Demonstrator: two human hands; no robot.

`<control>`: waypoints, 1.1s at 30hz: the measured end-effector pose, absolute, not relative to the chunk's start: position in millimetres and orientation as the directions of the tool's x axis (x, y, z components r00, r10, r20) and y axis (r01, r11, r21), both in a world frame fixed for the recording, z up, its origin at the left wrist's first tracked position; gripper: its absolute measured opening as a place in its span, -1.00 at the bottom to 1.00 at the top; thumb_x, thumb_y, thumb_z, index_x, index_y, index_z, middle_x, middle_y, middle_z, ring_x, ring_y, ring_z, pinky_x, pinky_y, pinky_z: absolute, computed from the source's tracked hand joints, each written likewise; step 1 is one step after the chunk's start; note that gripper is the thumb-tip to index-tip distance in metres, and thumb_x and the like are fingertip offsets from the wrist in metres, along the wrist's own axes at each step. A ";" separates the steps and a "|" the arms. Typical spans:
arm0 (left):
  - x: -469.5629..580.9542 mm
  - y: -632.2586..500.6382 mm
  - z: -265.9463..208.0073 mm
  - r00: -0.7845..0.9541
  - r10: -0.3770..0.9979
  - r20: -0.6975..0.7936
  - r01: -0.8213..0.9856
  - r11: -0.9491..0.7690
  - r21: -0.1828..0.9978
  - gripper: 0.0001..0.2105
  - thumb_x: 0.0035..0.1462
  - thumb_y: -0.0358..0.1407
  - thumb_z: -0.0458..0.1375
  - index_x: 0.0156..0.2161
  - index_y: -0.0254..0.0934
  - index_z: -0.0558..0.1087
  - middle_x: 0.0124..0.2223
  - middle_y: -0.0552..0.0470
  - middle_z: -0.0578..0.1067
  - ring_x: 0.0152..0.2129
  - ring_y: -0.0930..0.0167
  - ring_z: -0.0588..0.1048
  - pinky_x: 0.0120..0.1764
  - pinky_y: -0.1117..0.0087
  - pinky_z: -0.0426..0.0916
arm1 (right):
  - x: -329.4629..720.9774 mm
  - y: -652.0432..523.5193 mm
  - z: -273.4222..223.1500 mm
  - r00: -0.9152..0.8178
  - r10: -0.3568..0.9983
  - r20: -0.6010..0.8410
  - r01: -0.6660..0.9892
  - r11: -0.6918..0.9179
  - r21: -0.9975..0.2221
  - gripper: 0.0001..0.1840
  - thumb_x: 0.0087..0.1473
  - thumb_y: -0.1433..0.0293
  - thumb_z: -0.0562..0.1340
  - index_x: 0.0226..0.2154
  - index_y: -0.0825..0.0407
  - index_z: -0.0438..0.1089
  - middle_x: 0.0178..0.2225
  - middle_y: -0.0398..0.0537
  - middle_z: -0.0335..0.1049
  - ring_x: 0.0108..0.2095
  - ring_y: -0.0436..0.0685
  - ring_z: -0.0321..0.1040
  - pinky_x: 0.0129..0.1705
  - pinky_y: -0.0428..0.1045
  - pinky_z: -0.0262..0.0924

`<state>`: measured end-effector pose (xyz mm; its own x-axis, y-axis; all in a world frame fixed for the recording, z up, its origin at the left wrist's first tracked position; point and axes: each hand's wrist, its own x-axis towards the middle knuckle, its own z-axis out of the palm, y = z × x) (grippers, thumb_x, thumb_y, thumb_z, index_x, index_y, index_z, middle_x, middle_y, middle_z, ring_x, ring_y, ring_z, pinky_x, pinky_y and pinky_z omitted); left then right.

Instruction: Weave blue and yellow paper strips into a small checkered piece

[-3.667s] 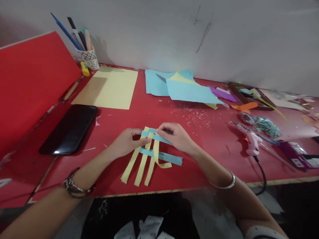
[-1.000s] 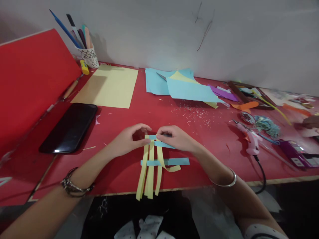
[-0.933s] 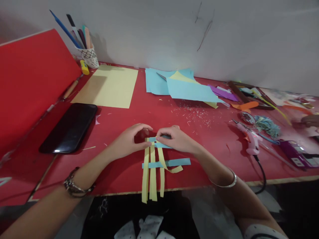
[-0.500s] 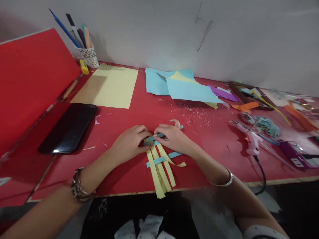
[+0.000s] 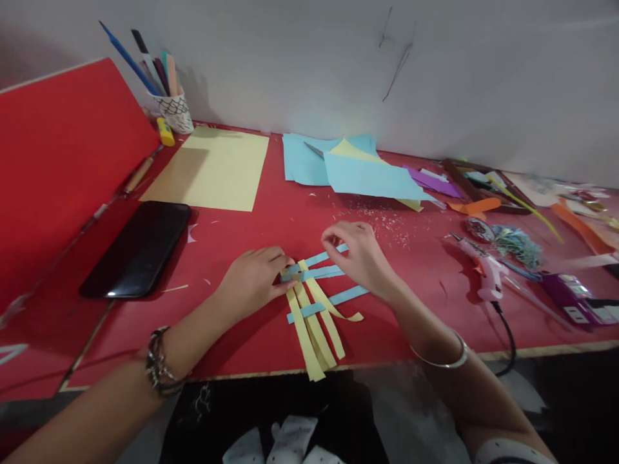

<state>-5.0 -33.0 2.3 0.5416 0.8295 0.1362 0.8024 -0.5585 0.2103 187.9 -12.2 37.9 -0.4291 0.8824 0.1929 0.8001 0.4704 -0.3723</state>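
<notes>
Narrow yellow and blue paper strips (image 5: 312, 310), pinched in the left hand (image 5: 254, 277), could be skewed if tugged by the right hand (image 5: 360, 258), its grip unclear.

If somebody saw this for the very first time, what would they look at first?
Probably the yellow and blue paper strips crossing near the front of the bright red table, with the left hand pinching their upper left end and the right hand by the blue ends. Next might come the big red panel at far left and the pink glue gun on the right.
</notes>
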 end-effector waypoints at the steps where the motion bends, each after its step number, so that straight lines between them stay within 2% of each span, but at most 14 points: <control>1: -4.6 -33.6 3.1 0.542 0.829 0.134 0.804 -0.559 0.206 -0.79 0.03 -0.22 0.13 -0.24 -0.30 0.41 -0.31 0.00 0.47 -0.37 0.36 0.45 -0.41 0.42 0.28 | 191.1 -15.3 40.9 -0.457 0.875 0.162 0.795 0.483 -0.367 -0.88 0.05 0.46 0.05 -0.41 0.05 0.29 -0.41 -0.10 0.35 -0.38 0.02 0.27 -0.18 0.00 0.03; 3: -3.6 -34.6 5.1 0.545 0.829 0.123 0.808 -0.559 0.189 -0.80 0.04 -0.23 0.12 -0.24 -0.29 0.41 -0.31 0.01 0.46 -0.38 0.36 0.45 -0.43 0.42 0.27 | 197.2 -23.1 43.5 -0.515 0.855 0.067 0.792 0.504 -0.344 -0.86 0.03 0.45 0.08 -0.32 0.07 0.32 -0.32 -0.04 0.36 -0.32 0.07 0.28 -0.26 -0.03 0.09; 7: -1.8 -35.5 9.2 0.552 0.828 0.094 0.813 -0.560 0.160 -0.81 0.06 -0.23 0.10 -0.25 -0.29 0.41 -0.34 0.03 0.45 -0.42 0.38 0.44 -0.47 0.44 0.23 | 204.1 -35.4 37.6 -0.549 0.834 -0.053 0.799 0.506 -0.325 -0.74 -0.02 0.48 0.15 -0.19 0.06 0.30 -0.17 0.02 0.32 -0.18 0.12 0.26 -0.18 0.00 0.12; 12: -1.3 -35.1 9.5 0.544 0.834 0.097 0.818 -0.552 0.164 -0.82 0.07 -0.23 0.08 -0.27 -0.28 0.40 -0.35 0.04 0.44 -0.41 0.40 0.43 -0.49 0.46 0.21 | 201.9 -35.2 32.0 -0.497 0.861 -0.103 0.833 0.441 -0.335 -0.80 0.00 0.51 0.13 -0.25 0.07 0.33 -0.29 -0.03 0.35 -0.36 0.04 0.28 -0.34 -0.07 0.12; 15: -1.8 -34.8 8.4 0.547 0.831 0.104 0.812 -0.556 0.178 -0.84 0.07 -0.24 0.07 -0.27 -0.28 0.39 -0.34 0.05 0.44 -0.42 0.42 0.43 -0.50 0.47 0.21 | 196.5 -34.3 31.7 -0.503 0.859 -0.096 0.854 0.477 -0.209 -0.87 0.00 0.50 0.11 -0.34 0.10 0.34 -0.35 -0.02 0.37 -0.35 0.08 0.27 -0.30 -0.02 0.07; 17: -2.1 -34.8 8.1 0.551 0.828 0.103 0.808 -0.560 0.182 -0.84 0.07 -0.25 0.07 -0.27 -0.28 0.39 -0.34 0.05 0.44 -0.43 0.42 0.43 -0.51 0.48 0.20 | 191.7 -35.1 30.8 -0.501 0.862 -0.079 0.864 0.492 -0.112 -0.86 -0.02 0.56 0.08 -0.40 0.11 0.34 -0.36 -0.01 0.36 -0.32 0.10 0.25 -0.23 0.02 0.03; 19: -2.3 -34.7 8.2 0.555 0.826 0.104 0.806 -0.564 0.182 -0.84 0.06 -0.25 0.08 -0.27 -0.29 0.39 -0.34 0.05 0.43 -0.43 0.42 0.42 -0.51 0.48 0.20 | 187.4 -36.4 29.7 -0.505 0.861 -0.061 0.863 0.501 -0.068 -0.83 -0.06 0.61 0.06 -0.43 0.11 0.32 -0.37 -0.02 0.34 -0.31 0.09 0.24 -0.18 0.05 -0.01; 21: -2.3 -34.8 8.4 0.557 0.824 0.106 0.805 -0.567 0.176 -0.84 0.06 -0.25 0.09 -0.27 -0.29 0.39 -0.35 0.04 0.43 -0.44 0.42 0.42 -0.51 0.48 0.20 | 185.0 -36.8 29.5 -0.507 0.860 -0.060 0.860 0.500 -0.106 -0.81 -0.07 0.61 0.03 -0.42 0.11 0.29 -0.40 -0.05 0.33 -0.36 0.05 0.22 -0.24 0.01 0.00; 24: -2.3 -34.9 9.0 0.565 0.819 0.104 0.802 -0.574 0.162 -0.84 0.06 -0.26 0.09 -0.26 -0.29 0.39 -0.35 0.04 0.43 -0.45 0.42 0.42 -0.51 0.47 0.20 | 185.8 -33.8 32.6 -0.500 0.856 -0.131 0.843 0.447 -0.301 -0.84 -0.03 0.54 0.01 -0.39 0.07 0.25 -0.48 -0.14 0.29 -0.49 -0.03 0.16 -0.44 -0.10 -0.04; 27: -2.5 -34.8 9.6 0.576 0.812 0.095 0.798 -0.583 0.154 -0.83 0.06 -0.27 0.09 -0.25 -0.30 0.38 -0.34 0.03 0.42 -0.43 0.41 0.42 -0.50 0.46 0.21 | 188.9 -27.0 37.5 -0.530 0.818 -0.224 0.785 0.373 -0.494 -0.92 0.00 0.40 0.06 -0.43 0.04 0.24 -0.54 -0.22 0.24 -0.55 -0.07 0.12 -0.50 -0.13 -0.08; 28: -2.6 -34.7 9.7 0.578 0.811 0.093 0.797 -0.585 0.150 -0.84 0.06 -0.28 0.09 -0.25 -0.30 0.38 -0.33 0.02 0.42 -0.42 0.40 0.42 -0.49 0.46 0.21 | 189.7 -24.7 38.4 -0.537 0.807 -0.246 0.772 0.351 -0.530 -0.88 0.01 0.35 0.08 -0.46 0.04 0.25 -0.56 -0.22 0.22 -0.56 -0.08 0.11 -0.51 -0.14 -0.08; 30: -2.8 -34.4 9.9 0.583 0.807 0.090 0.795 -0.590 0.142 -0.84 0.07 -0.28 0.08 -0.24 -0.30 0.38 -0.34 0.02 0.42 -0.42 0.40 0.42 -0.49 0.45 0.21 | 190.4 -20.9 38.2 -0.533 0.801 -0.271 0.767 0.322 -0.555 -0.78 0.01 0.26 0.08 -0.52 0.05 0.25 -0.59 -0.23 0.18 -0.57 -0.08 0.08 -0.51 -0.13 -0.09; 33: -3.0 -34.0 9.8 0.591 0.802 0.082 0.791 -0.597 0.136 -0.84 0.09 -0.28 0.06 -0.24 -0.30 0.39 -0.34 0.02 0.41 -0.42 0.40 0.41 -0.49 0.45 0.21 | 189.8 -19.0 33.9 -0.500 0.831 -0.242 0.784 0.317 -0.534 -0.73 0.03 0.25 0.06 -0.57 0.05 0.24 -0.62 -0.23 0.17 -0.57 -0.07 0.08 -0.51 -0.12 -0.10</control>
<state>-3.0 -34.0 9.8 0.5911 0.8024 0.0823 0.7909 -0.5966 0.1363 189.8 -19.0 33.9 -0.5004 0.8314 -0.2418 0.7841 0.3167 -0.5337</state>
